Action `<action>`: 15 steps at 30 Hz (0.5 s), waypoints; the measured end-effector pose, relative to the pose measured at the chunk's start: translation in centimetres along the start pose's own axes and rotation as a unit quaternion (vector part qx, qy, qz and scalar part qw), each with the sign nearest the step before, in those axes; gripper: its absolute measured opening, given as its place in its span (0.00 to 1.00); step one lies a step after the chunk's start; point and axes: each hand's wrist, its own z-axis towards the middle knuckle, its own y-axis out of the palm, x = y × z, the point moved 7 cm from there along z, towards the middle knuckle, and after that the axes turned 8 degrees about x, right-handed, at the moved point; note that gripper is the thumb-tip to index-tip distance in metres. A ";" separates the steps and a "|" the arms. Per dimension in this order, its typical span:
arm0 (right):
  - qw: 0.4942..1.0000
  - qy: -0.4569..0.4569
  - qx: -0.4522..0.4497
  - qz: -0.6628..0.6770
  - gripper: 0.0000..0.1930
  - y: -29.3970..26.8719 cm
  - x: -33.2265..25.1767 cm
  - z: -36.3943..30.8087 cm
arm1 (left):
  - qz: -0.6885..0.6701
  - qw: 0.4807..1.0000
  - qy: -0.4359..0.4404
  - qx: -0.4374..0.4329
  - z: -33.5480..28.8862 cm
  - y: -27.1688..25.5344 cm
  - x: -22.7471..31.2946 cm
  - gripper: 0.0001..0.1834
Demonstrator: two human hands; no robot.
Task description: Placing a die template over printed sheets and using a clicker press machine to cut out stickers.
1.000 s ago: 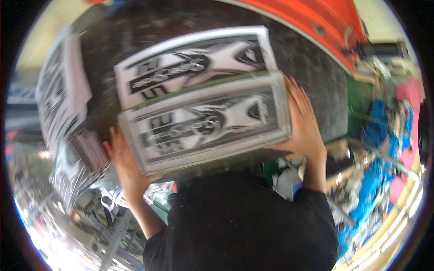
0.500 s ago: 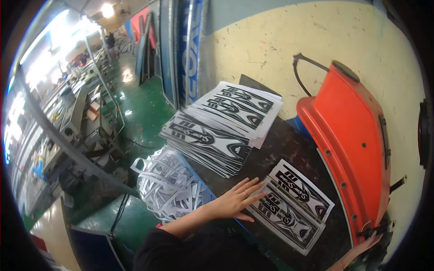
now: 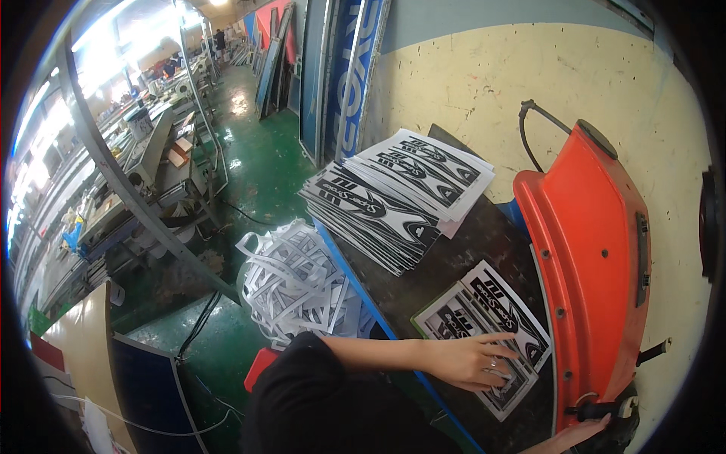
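My left hand (image 3: 475,362) lies on a thin rectangular frame (image 3: 454,309) over a printed sheet (image 3: 505,306) with black-and-white graphics. Its fingers are spread and bent a little, with a ring on one. The hand covers part of the frame and the print. At the lower right, my right hand (image 3: 578,437) is at the black handle (image 3: 594,411) on the near end of an orange machine arm (image 3: 594,265). Its fingers seem closed round that handle, though they are partly hidden.
Fanned stacks of printed sheets (image 3: 370,216) lie on the far part of the dark, blue-edged table (image 3: 491,240). White paper offcuts (image 3: 299,280) heap up beside it on the left. A metal post (image 3: 125,170) slants over the green floor; a yellow wall (image 3: 461,83) stands behind.
My left hand has moved right, from the left edge of the frame onto its near right part. The right hand stays by the machine's handle. The whole view has shifted somewhat.
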 end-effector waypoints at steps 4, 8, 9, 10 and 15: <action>0.988 -0.117 -0.031 -0.093 0.31 -7.4 6.8 2.3 | -0.050 0.999 0.011 -0.007 4.6 1.2 1.8 0.27; 0.955 -0.229 -0.075 -0.172 0.33 -4.6 3.8 1.9 | -0.041 0.995 0.049 0.078 6.4 0.6 4.0 0.37; 0.944 -0.254 -0.085 -0.193 0.33 -3.5 1.5 0.8 | -0.055 0.993 0.050 0.094 6.5 0.2 4.6 0.41; 0.931 -0.279 -0.095 -0.216 0.34 -2.1 -1.9 -0.6 | -0.066 0.990 0.064 0.102 6.6 -0.3 5.1 0.44; 0.863 -0.378 -0.053 -0.330 0.37 5.4 -15.8 -5.1 | -0.042 0.988 0.029 0.144 5.4 -3.1 4.5 0.46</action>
